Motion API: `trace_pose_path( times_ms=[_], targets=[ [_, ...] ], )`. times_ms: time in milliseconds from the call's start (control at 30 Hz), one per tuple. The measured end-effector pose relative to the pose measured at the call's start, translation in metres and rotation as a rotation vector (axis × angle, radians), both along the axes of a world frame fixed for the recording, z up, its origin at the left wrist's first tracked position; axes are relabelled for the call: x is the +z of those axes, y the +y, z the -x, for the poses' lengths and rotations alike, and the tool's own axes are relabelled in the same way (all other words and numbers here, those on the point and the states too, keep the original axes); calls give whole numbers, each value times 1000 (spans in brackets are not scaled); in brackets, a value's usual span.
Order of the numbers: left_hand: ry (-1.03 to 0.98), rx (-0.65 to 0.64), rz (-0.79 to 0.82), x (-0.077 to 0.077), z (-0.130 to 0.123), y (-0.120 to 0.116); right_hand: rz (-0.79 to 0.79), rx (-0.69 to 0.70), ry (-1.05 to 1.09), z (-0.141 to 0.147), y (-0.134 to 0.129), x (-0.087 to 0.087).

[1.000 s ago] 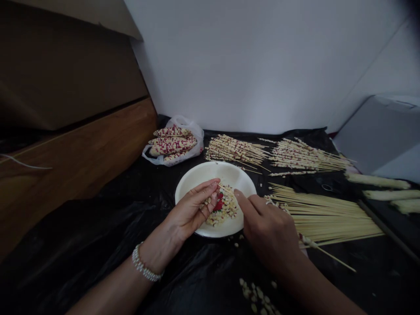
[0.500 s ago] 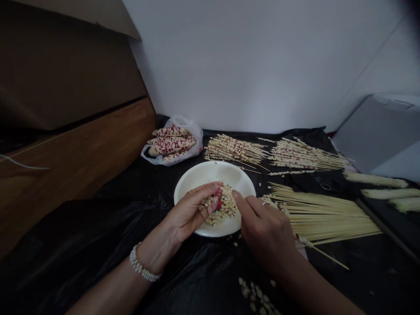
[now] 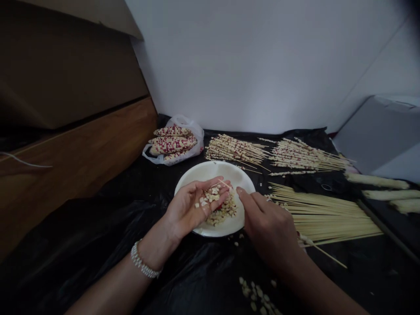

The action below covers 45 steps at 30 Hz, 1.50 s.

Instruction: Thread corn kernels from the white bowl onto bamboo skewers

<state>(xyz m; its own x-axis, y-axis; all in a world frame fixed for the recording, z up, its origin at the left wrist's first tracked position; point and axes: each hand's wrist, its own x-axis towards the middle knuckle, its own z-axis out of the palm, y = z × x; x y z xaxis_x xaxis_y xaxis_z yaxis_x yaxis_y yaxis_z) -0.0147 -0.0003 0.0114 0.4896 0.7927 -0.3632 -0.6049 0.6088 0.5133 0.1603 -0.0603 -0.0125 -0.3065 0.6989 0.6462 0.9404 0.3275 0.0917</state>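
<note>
Left hand (image 3: 187, 210) lay open w/ small, slippy corn bits (image 3: 206, 198) in its palm over the plate (image 3: 210, 171), and right hand (image 3: 265, 218), nearly shut, seemed to pinch a thin, stiff skewer (image 3: 225, 184) best held by its end.

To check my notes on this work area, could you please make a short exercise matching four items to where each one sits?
Items:
1. Pearl-like bracelet
2. Red-speckled corn cobs
3. Bare bamboo skewers
4. Kernel-threaded skewers

Places:
A. Behind the white plate, in two bunches
B. Around the left wrist
C. Right of the plate, fanned out
D. In a white plastic bag

Pairs: 1-B, 2-D, 3-C, 4-A
</note>
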Motion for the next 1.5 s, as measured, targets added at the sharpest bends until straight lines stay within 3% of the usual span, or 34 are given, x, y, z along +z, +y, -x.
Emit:
trace_pose_path(
  times_ms=[200,500,933,1200,1500],
  targets=[
    [52,-61,-126,-7,10,3,-29,135,-94,4,1,1],
    [12,37,33,3,-3,1,120,-52,-115,-6,6,-4],
    [124,15,-84,-3,-1,-2,30,-32,16,-11,7,0],
    [257,183,-26,4,-6,-6,-8,66,13,-8,6,-1],
    [278,164,-26,5,-6,-5,6,61,-5,-9,5,-3]
  ],
)
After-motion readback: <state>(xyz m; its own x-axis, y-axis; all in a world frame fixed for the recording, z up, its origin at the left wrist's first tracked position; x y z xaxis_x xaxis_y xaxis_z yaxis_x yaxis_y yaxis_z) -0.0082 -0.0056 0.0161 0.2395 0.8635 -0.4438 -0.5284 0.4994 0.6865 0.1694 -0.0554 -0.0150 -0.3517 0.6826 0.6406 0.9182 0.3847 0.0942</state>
